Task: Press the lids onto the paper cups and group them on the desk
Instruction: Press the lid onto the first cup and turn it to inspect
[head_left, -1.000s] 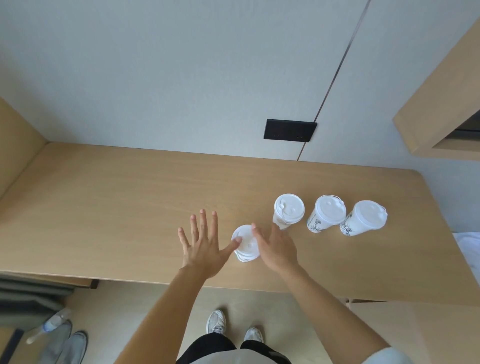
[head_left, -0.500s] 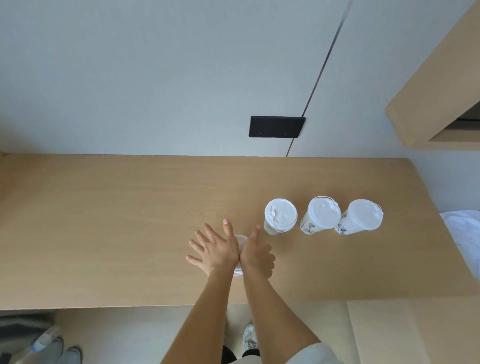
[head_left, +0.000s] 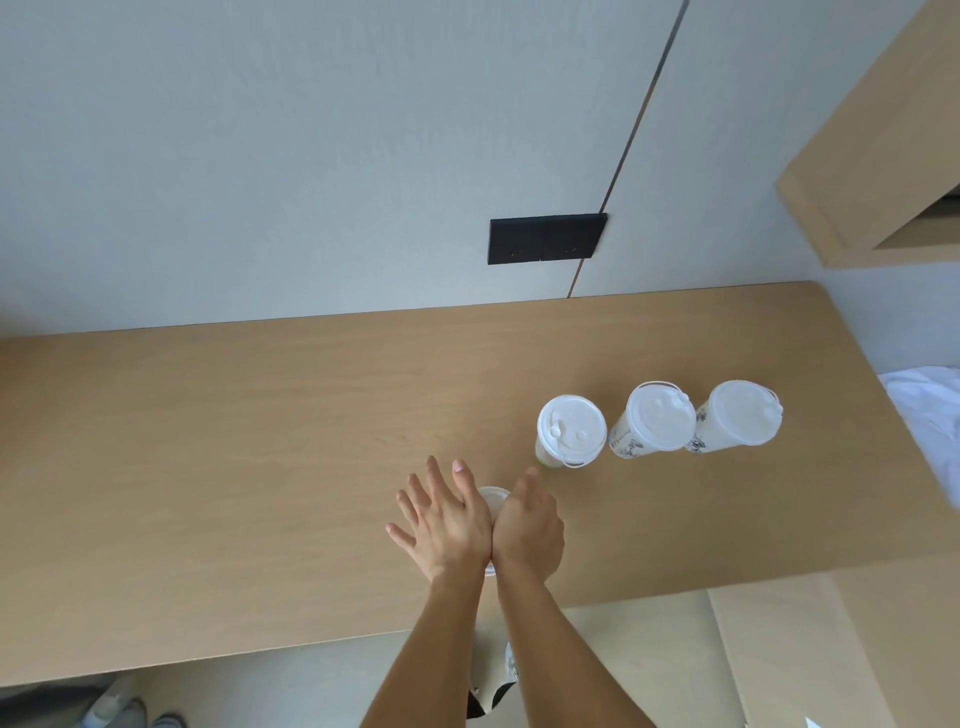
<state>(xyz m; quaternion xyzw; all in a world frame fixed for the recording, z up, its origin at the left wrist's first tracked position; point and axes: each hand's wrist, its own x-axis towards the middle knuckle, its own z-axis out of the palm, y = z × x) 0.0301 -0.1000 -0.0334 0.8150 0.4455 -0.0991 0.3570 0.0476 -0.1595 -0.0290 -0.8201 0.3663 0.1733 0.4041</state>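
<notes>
A white paper cup with a white lid (head_left: 491, 500) stands on the wooden desk (head_left: 234, 467) near its front edge, mostly hidden under my two hands. My left hand (head_left: 447, 525) lies flat on the lid's left side, fingers spread. My right hand (head_left: 530, 525) is cupped over the lid's right side, fingers curled down around the cup. The heels of both hands touch above the lid. Behind and to the right, three lidded cups stand in a row: one plain (head_left: 571, 428), two with dark print (head_left: 660, 418) (head_left: 743, 413).
The desk meets a grey wall with a black socket plate (head_left: 545, 238). A wooden cabinet (head_left: 872, 156) hangs at the upper right. White cloth (head_left: 930, 410) lies past the desk's right end. Shoes (head_left: 119, 706) sit on the floor at the lower left.
My left hand moved from beside the cup onto its lid, and both hands closed together over it. The view shifted, so the row of cups now sits further right.
</notes>
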